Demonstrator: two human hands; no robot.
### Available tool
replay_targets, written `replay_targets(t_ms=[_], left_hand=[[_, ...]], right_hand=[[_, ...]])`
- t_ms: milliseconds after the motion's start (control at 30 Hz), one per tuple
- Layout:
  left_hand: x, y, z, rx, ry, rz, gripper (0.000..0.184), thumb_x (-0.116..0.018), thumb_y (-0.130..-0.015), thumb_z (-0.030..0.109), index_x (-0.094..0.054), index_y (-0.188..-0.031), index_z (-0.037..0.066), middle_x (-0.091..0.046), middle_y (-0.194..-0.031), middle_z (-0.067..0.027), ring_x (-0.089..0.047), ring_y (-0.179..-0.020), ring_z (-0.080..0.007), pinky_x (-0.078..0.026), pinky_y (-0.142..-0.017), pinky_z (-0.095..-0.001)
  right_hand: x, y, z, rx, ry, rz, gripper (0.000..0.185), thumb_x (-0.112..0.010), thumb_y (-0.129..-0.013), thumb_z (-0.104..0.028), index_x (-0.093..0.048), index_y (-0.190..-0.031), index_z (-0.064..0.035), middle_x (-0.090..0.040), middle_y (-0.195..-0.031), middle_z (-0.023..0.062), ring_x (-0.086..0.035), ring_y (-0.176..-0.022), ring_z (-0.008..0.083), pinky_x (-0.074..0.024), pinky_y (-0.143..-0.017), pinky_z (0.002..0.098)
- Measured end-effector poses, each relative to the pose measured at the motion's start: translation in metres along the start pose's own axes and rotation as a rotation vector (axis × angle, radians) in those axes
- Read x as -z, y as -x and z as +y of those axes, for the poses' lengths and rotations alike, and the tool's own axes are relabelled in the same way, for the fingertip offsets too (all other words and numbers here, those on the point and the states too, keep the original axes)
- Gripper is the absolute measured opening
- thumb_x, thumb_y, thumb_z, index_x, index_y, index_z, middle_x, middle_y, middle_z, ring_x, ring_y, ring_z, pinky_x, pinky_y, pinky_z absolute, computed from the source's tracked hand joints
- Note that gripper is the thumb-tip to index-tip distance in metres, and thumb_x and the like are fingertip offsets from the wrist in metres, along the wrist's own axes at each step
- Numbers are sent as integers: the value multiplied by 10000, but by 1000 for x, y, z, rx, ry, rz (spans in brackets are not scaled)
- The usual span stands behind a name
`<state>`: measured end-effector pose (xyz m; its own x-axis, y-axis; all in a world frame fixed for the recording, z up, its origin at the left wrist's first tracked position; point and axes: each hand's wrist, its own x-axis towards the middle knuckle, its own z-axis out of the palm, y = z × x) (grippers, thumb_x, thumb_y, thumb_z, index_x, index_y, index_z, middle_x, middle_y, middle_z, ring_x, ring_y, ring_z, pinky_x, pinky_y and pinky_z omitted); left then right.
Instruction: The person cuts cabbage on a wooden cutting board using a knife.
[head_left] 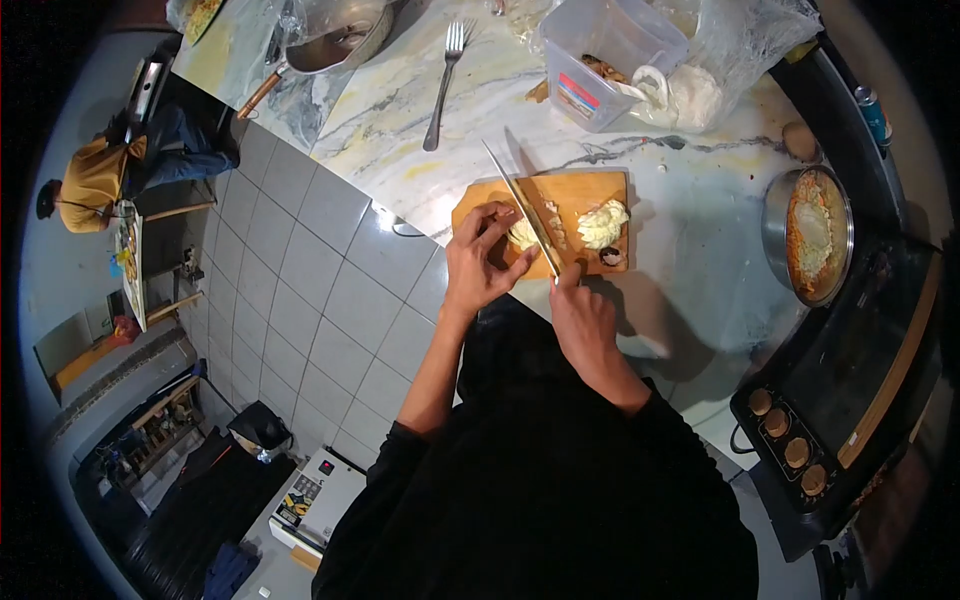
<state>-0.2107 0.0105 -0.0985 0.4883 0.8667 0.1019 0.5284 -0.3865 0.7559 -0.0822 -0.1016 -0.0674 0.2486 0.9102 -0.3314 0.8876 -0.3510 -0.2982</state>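
Note:
A wooden cutting board [572,190] lies on the marble counter. My right hand [582,320] is closed round the handle of a long knife [525,208], whose blade slants up and left across the board. Left of the blade, my left hand [484,262] has its fingers curved around pale chopped food [522,234], partly hidden by them. A heap of pale sliced food [603,225] sits on the board's right side, with small scraps [556,222] between it and the blade. A small dark round piece [611,257] lies at the lower right corner.
A fork [445,85], a pot [340,40] and a plastic container [605,70] are beyond the board. Right are a metal bowl of shredded food [820,235], an egg-like object [800,140] and an oven [850,370]. A person [95,185] sits far left.

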Motion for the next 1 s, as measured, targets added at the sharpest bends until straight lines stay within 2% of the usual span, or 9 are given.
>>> replay_targets(t_ms=[200, 300, 533, 600, 633, 667, 733, 867, 1000], left_hand=[[1, 2, 4, 19, 7, 3, 456, -830, -717, 275, -717, -1096, 49, -629, -1148, -131, -640, -1020, -297, -524, -851, -381], [-2, 2, -1, -44, -32, 33, 457, -831, -715, 276, -717, -1096, 50, -629, -1148, -128, -640, -1016, -295, -525, -845, -378], [-1, 7, 0, -24, -43, 21, 460, -830, -713, 281, -717, -1095, 49, -629, -1153, -119, -641, -1016, -291, -526, -837, -379], [0, 3, 1, -24, -16, 24, 460, -829, -714, 286, -718, -1092, 48, -631, -1145, -115, -642, -1014, -288, -526, -837, -380], [0, 2, 1, -43, -39, 35, 455, -826, -718, 290, -718, -1089, 49, -632, -1132, -114, -643, -1007, -290, -526, -838, -382], [-1, 1, 1, -55, -40, 38, 455, -826, -718, 290, -718, -1089, 49, -632, -1132, -114, -643, -1007, -290, -526, -838, -382], [-1, 2, 2, -27, -36, 37, 445, -824, -723, 288, -720, -1088, 55, -632, -1124, -113, -643, -1011, -292, -526, -843, -383], [-2, 4, 4, -43, -34, 72, 440, -826, -722, 287, -723, -1086, 63, -633, -1119, -111, -640, -1018, -292, -525, -849, -381], [-4, 4, 0, -39, -55, 77, 441, -820, -720, 277, -719, -1097, 72, -639, -1130, -115, -637, -1045, -293, -522, -875, -379]], right_hand=[[19, 1, 2, 76, -79, 32, 240, -565, -979, -220, -493, -888, -9, -643, -598, 163, -686, -591, 325, -555, -516, 396], [-1, 0, 6, 82, 25, 91, 246, -564, -978, -225, -500, -898, -1, -637, -592, 157, -689, -600, 322, -554, -521, 397], [0, 3, 6, 129, -11, 123, 250, -565, -977, -240, -508, -908, -6, -637, -598, 139, -688, -585, 308, -554, -511, 386], [-17, -4, 4, 74, 87, 148, 248, -565, -977, -239, -517, -919, -3, -640, -604, 136, -686, -581, 307, -554, -511, 386], [-18, 0, 5, 154, 184, 258, 250, -563, -978, -247, -522, -920, -7, -640, -604, 133, -686, -580, 298, -553, -509, 383], [-17, 3, 9, 151, 184, 270, 250, -563, -978, -247, -522, -920, -7, -640, -604, 133, -686, -580, 298, -553, -509, 383], [-2, 2, 8, 92, -31, 158, 248, -559, -979, -249, -516, -910, -15, -643, -608, 133, -680, -570, 310, -552, -510, 396], [-12, 2, 15, 98, 10, 154, 249, -559, -978, -243, -506, -906, -11, -648, -624, 153, -683, -602, 336, -553, -536, 431], [0, 4, 21, 91, -125, 99, 251, -558, -977, -244, -493, -927, -7, -641, -646, 195, -671, -651, 394, -534, -570, 493]])
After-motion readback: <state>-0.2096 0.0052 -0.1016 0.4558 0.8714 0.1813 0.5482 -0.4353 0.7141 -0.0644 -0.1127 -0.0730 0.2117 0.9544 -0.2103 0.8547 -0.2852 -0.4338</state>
